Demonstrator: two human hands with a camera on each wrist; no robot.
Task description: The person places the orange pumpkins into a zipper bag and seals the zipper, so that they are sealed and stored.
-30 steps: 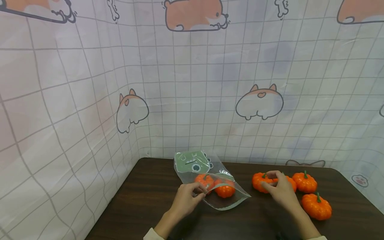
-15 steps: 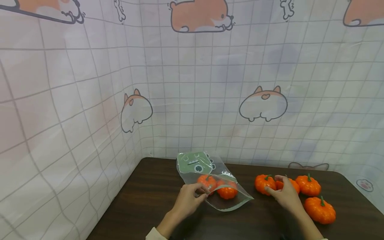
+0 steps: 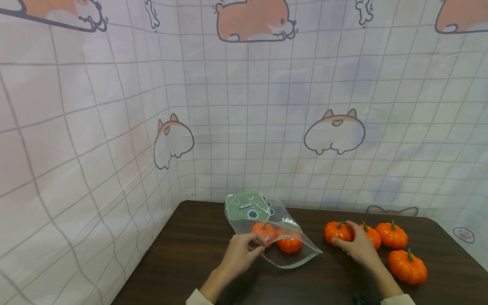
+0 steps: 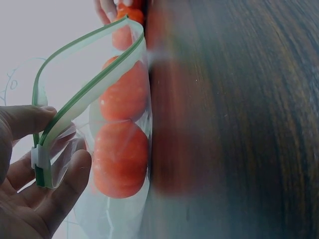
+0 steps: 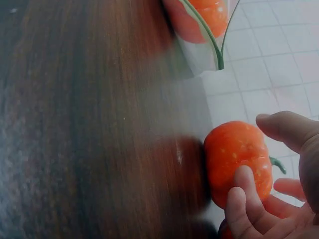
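My left hand (image 3: 241, 255) pinches the mouth of a clear zip bag (image 3: 295, 266) with a green printed face. In the left wrist view, thumb and fingers hold the green-edged bag (image 4: 75, 102) beside its white slider (image 4: 40, 156), and the mouth gapes. Two small orange pumpkins (image 3: 288, 242) lie inside. My right hand (image 3: 360, 245) is at the leftmost loose pumpkin (image 3: 335, 234), its thumb in front and fingers behind. In the right wrist view, the fingers lie along that pumpkin (image 5: 232, 154), while the thumb (image 5: 286, 129) stands a little off it.
Right of that pumpkin sit a partly hidden pumpkin (image 3: 372, 238), another at the back (image 3: 392, 235) and one nearer the front (image 3: 407, 267). All are on a dark wood table (image 3: 183, 254), with a grid-patterned cloth (image 3: 244, 161) behind and to the left.
My right hand has shifted slightly left onto the leftmost loose pumpkin, uncovering more of the one behind. The left hand keeps its hold on the bag. The head view has turned slightly.
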